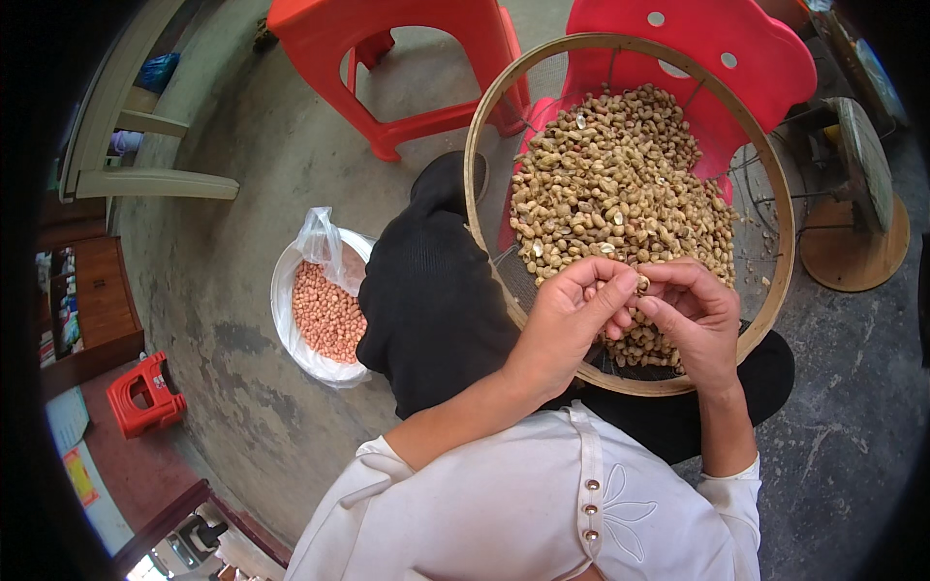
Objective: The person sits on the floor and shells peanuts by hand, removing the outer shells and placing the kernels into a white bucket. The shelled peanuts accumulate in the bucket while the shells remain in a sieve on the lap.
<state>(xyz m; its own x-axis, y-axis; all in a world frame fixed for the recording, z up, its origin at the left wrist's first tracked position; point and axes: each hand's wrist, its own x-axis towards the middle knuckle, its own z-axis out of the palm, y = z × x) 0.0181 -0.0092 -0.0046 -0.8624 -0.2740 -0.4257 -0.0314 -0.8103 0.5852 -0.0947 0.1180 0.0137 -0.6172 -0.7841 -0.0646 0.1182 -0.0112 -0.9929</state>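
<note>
My left hand (574, 309) and my right hand (690, 309) meet over the near side of a round wood-rimmed sieve (785, 218). Between their thumbs and forefingers they pinch one peanut (641, 283); whether its shell is cracked cannot be made out. Small reddish bits, perhaps kernels, show among the curled fingers of my left hand. A heap of unshelled peanuts (610, 189) covers much of the wire mesh, with a few pale open shell halves on top. The sieve rests at my lap and over a red plastic chair (690, 43).
Left of my dark-clothed leg (436, 312), a white bucket (279, 290) lined with clear plastic holds shelled pink peanuts (327, 312). A red plastic stool (429, 134) stands beyond it. A smaller red stool (145, 396) is far left. A round wooden seat (857, 247) lies to the right.
</note>
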